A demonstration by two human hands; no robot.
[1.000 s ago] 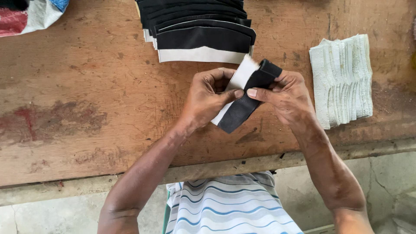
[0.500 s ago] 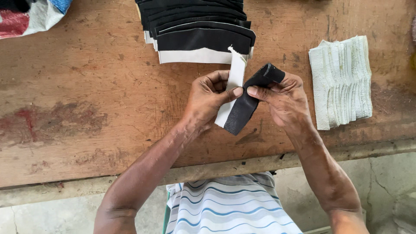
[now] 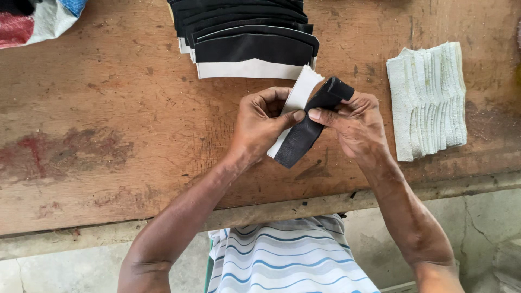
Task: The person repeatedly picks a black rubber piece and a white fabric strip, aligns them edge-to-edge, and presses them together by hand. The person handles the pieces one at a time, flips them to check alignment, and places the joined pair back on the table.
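Worn wooden bench. My left hand and right hand both pinch the black strip against its white backing, aligning them.

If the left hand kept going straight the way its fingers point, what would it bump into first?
The left hand points right, toward the right hand. It already touches the black strip and white strip, so the right hand's fingers probably come next.

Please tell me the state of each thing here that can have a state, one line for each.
Black strip: held by both hands, top end folded over.
White strip: behind the black one, partly peeled away.
Left hand: shut on both strips.
Right hand: shut on the black strip.
Black pile: fanned, flat.
White pile: stacked, flat.
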